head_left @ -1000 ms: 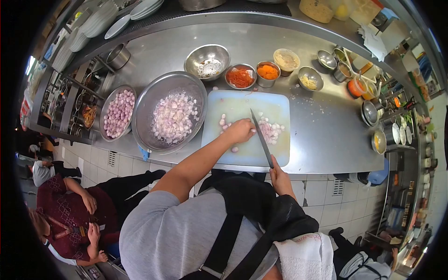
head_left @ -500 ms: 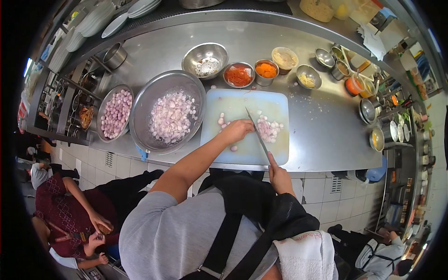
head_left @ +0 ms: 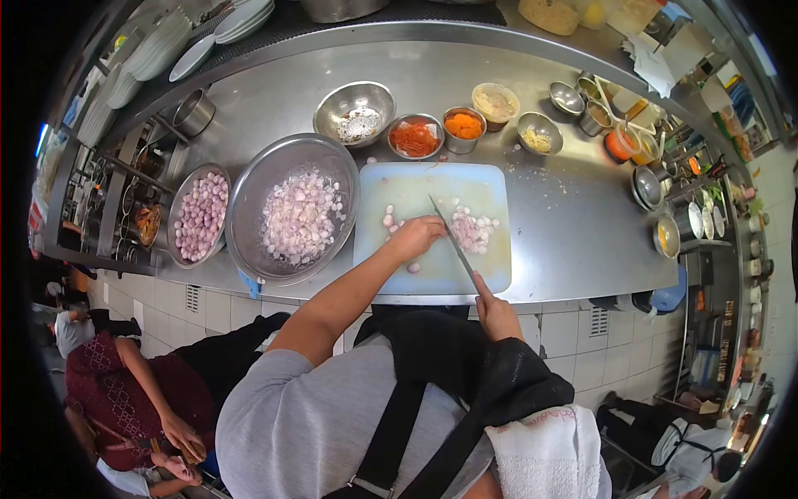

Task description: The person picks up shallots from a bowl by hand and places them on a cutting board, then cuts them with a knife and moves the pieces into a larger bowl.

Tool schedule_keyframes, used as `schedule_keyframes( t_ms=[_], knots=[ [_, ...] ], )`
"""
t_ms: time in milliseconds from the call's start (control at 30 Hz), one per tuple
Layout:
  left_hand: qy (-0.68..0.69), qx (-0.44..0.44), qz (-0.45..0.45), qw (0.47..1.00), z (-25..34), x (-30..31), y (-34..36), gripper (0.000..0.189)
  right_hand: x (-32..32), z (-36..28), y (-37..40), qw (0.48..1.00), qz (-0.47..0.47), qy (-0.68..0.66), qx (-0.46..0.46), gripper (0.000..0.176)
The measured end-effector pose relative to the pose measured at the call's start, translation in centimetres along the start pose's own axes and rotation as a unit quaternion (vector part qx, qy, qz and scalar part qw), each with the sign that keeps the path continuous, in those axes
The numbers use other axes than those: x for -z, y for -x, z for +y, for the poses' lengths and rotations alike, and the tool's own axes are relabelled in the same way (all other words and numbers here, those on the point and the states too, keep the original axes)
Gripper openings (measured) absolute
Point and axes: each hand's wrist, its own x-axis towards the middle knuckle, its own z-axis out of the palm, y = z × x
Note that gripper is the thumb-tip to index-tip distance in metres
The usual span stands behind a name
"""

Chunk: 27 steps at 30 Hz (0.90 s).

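My right hand [head_left: 499, 318] is closed around the handle of a kitchen knife [head_left: 458, 249], its index finger stretched along the blade's spine. My left hand [head_left: 420, 237] is pressed down with curled fingers just left of the blade; whatever lies under the fingertips is hidden. Both work over a pale cutting board [head_left: 391, 179]. Cut shallots [head_left: 474, 233] are heaped right of the blade. A few whole peeled shallots [head_left: 389, 219] lie by my left hand, and a single shallot [head_left: 413, 268] is nearer the front edge.
Left of the board stand a large steel bowl [head_left: 241, 200] of cut shallots and a bowl [head_left: 176, 224] of whole ones. Behind are a steel bowl [head_left: 328, 104], shredded orange-red food [head_left: 414, 137] and orange pieces [head_left: 463, 125]. Other people [head_left: 137, 391] stand at both sides.
The view has shifted slightly. My hands and the knife keep nearly the same place on the board. The person at the left has moved their hands lower.
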Motion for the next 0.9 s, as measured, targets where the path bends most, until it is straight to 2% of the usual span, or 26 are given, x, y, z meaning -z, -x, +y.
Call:
schedule_keyframes(
  t_ms=[100,167,267,367,467,567,667,800,900],
  knots=[
    [0.001,-0.010,0.001,1.000,-0.3,0.1,0.1,0.011,-0.6,0.3,0.2,1.000,0.023,-0.012,0.006,0.066],
    [0.012,-0.003,-0.002,1.000,0.0,-0.4,0.3,0.011,-1.6,1.2,-0.3,1.000,-0.005,-0.007,-0.013,0.066],
    [0.017,-0.003,0.007,1.000,-0.2,-0.2,0.7,0.012,0.5,-0.7,0.4,1.000,-0.001,0.001,-0.004,0.066],
    [0.016,-0.005,0.006,1.000,0.2,-0.1,0.3,0.012,-2.5,1.7,-0.1,0.999,0.007,-0.033,-0.003,0.065],
    [0.018,0.014,0.008,1.000,0.1,0.1,0.5,0.012,0.3,-0.2,0.3,1.000,-0.008,-0.012,0.000,0.065],
    [0.008,-0.012,0.014,1.000,0.1,0.0,0.2,0.013,-1.5,0.9,0.3,1.000,-0.005,-0.023,-0.013,0.065],
    [0.009,0.010,0.014,1.000,0.2,0.1,0.2,0.014,0.3,-0.1,0.5,1.000,-0.009,-0.006,-0.012,0.064],
    [0.012,0.002,0.018,1.000,0.1,-0.1,0.5,0.014,-0.9,0.6,0.7,0.999,-0.002,-0.043,-0.017,0.065],
    [0.020,0.013,0.021,1.000,0.7,0.5,0.4,0.012,-1.1,1.5,0.1,0.998,0.018,-0.048,0.022,0.066]
  ],
)
